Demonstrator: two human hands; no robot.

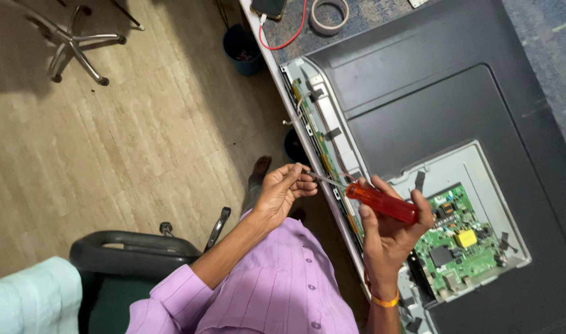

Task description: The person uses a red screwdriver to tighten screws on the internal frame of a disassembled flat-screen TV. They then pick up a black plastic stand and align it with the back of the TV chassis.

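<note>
Two hands share a red-handled screwdriver [382, 203] at the tabletop's [382, 25] left edge: right hand [391, 232] fingers grip its handle, left hand [283, 192] fingers pinch its tip steady above the opened television [431, 111].

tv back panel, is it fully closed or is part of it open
Partly open. The dark back panel leaves the green circuit board bare, and the strip along the table-edge side is exposed.

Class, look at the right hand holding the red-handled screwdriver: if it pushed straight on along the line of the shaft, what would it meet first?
The left hand: its fingertips already pinch the screwdriver tip, so the right hand would press into them first.
</note>
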